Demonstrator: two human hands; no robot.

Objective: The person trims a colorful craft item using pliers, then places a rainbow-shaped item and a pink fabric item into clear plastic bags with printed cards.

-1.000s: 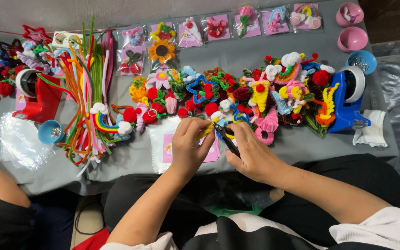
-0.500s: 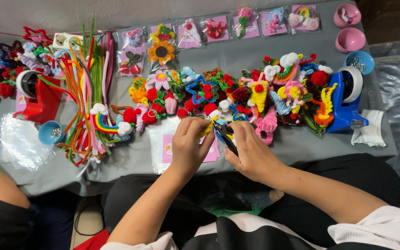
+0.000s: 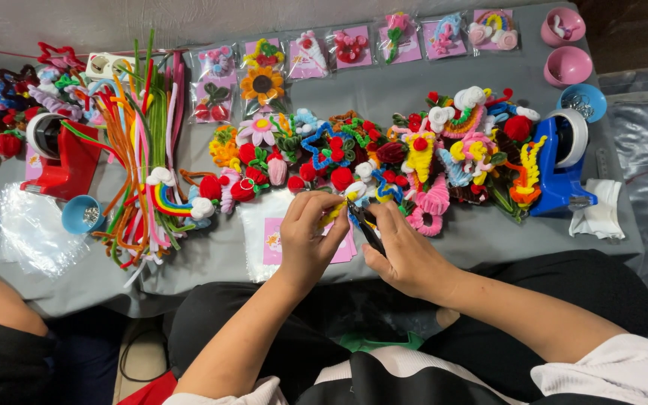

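**A:** Head view, nearest first: what are the two hands doing?

**B:** The left hand [image 3: 310, 234] is closed in a pinch on a small yellow fuzzy pipe-cleaner piece [image 3: 331, 215], held just above the pink printed backing card [image 3: 273, 241] at the near edge of the grey cloth-covered table [image 3: 489, 232]. The right hand [image 3: 406, 251] is wrapped around dark slim-handled pliers [image 3: 365, 225], whose tip meets the yellow piece between the two hands.

**A:** How would you judge good handling here?

**B:** I'd keep the pinch close to the tool tip so the soft wire doesn't twist away, and rest both wrists near the table edge for steadiness. Small squeezes look wiser than one hard one; fuzzy wire kinks easily.

**A:** Anything close by that could get in the way?

**B:** Just beyond the fingers lies a long heap of colourful pipe-cleaner flowers and figures [image 3: 384, 157], nearly touching the work. I'd keep the elbows in so nothing is swept off.

**A:** And further out?

**B:** To the right, a blue tape dispenser with a white roll [image 3: 560, 161]; to the left, a rainbow-and-cloud pipe-cleaner figure [image 3: 170, 199] beside a bundle of long loose pipe cleaners [image 3: 144, 142], then a red tape dispenser [image 3: 65, 161]. At the far edge, a row of clear bags holding finished pieces on pink cards [image 3: 354, 46], and two pink round bowls [image 3: 564, 45] in the corner.
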